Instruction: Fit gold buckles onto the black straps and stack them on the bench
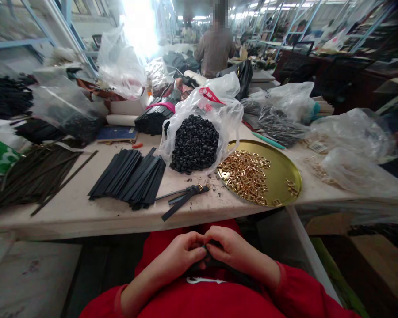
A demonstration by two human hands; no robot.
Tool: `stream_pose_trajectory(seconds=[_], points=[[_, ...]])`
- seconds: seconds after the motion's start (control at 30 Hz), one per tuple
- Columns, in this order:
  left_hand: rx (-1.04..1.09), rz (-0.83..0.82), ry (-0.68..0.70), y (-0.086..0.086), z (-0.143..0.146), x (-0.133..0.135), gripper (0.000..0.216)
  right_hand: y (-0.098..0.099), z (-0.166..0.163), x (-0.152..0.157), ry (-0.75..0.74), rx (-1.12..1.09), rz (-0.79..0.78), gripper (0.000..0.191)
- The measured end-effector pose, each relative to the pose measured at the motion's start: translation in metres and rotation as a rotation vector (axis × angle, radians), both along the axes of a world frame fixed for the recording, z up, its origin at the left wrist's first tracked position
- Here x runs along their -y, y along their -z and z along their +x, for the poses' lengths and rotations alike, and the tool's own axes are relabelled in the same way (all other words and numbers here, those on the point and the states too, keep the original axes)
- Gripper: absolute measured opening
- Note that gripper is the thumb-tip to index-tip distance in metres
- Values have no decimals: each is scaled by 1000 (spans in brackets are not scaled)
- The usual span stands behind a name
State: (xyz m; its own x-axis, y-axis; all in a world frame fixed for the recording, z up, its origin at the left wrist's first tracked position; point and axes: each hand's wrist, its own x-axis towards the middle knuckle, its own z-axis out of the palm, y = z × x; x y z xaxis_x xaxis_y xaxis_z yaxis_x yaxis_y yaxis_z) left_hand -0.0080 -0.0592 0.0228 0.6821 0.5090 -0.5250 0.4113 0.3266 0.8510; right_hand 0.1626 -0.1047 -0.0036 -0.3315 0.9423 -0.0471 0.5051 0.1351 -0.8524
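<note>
My left hand and my right hand meet over my lap, below the table edge, both pinched on a thin black strap that runs down between them. On the table above lie a fanned stack of black straps, a few assembled straps with gold ends, a clear bag of small black loops and a gold round tray holding gold metal clips.
Dark brown strips lie at the table's left. Plastic bags crowd the right and back. A person in a brown top stands behind the table, facing away. Shelving lines both sides of the room.
</note>
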Motion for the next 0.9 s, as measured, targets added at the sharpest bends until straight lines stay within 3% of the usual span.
stream_pose_trajectory(seconds=[0.1,0.2,0.3,0.4,0.6,0.67,0.77,0.9], points=[[-21,174,-7,-1,1,-6,23,1,-6,-7,122,1,35,9],[-187,393,66,-5,-1,-16,24,2,-10,-15,236,-13,92,11],[-336,609,168,-9,0,-25,33,5,-11,-24,213,15,151,12],[-357,759,215,-8,3,-38,33,8,-10,-37,212,-33,168,16],[-541,1186,144,22,0,-88,33,21,2,-88,429,180,351,27],[-682,1258,140,36,-1,-102,45,33,0,-107,509,179,344,34],[-764,1336,222,48,3,-112,38,49,-16,-122,590,110,281,39],[-794,1356,374,44,3,-119,16,42,-29,-116,556,166,318,35]])
